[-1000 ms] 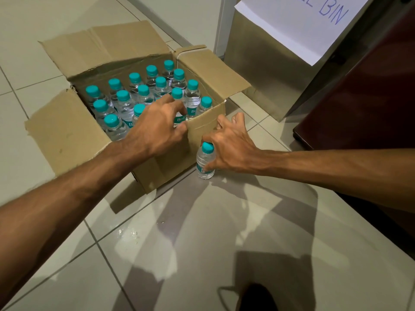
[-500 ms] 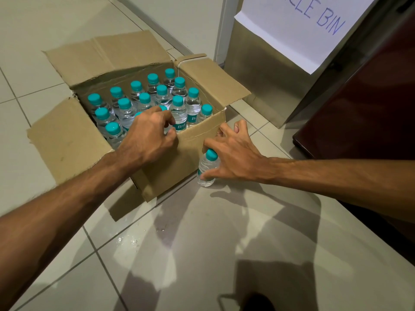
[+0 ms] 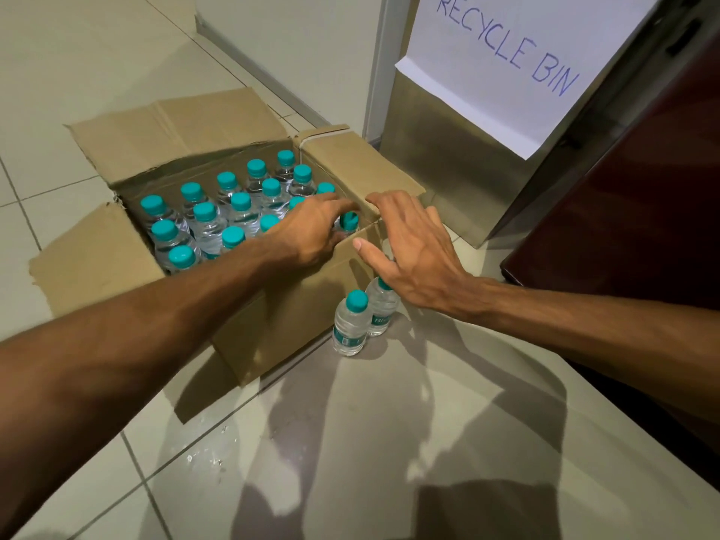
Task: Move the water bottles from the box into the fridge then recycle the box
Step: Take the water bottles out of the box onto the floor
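Head view shows the person crouched over a corrugated cardboard box (image 3: pixel 272 325) on a glossy tiled floor (image 3: pixel 350 461), all four flaps folded outward. Left hand (image 3: pixel 311 235) reaches over the near right corner of the box, fingers curled down around a bottle (image 3: pixel 348 221) standing in that corner; whether the grip is fully closed cannot be confirmed, as the fingertips are hidden behind the hand. Right hand (image 3: pixel 409 251) is spread wide, palm down, holding nothing; its fingertips rest on the edge of the right flap (image 3: pixel 350 161), thumb extended toward the box wall, and its palm hovers over the cap of a floor bottle.

Inside the box stand the packed bottles (image 3: pixel 210 224): small clear plastic cylinders with ribbed shoulders and teal screw caps, in close rows. Two more bottles (image 3: pixel 350 325) stand upright on the floor, touching each other, just beside the box's right front corner.

Behind, a brushed-metal bin (image 3: pixel 448 169) carries a white paper sign (image 3: pixel 506 72) handwritten "RECYCLE BIN". A dark red-brown panel (image 3: pixel 643 208) fills the right.
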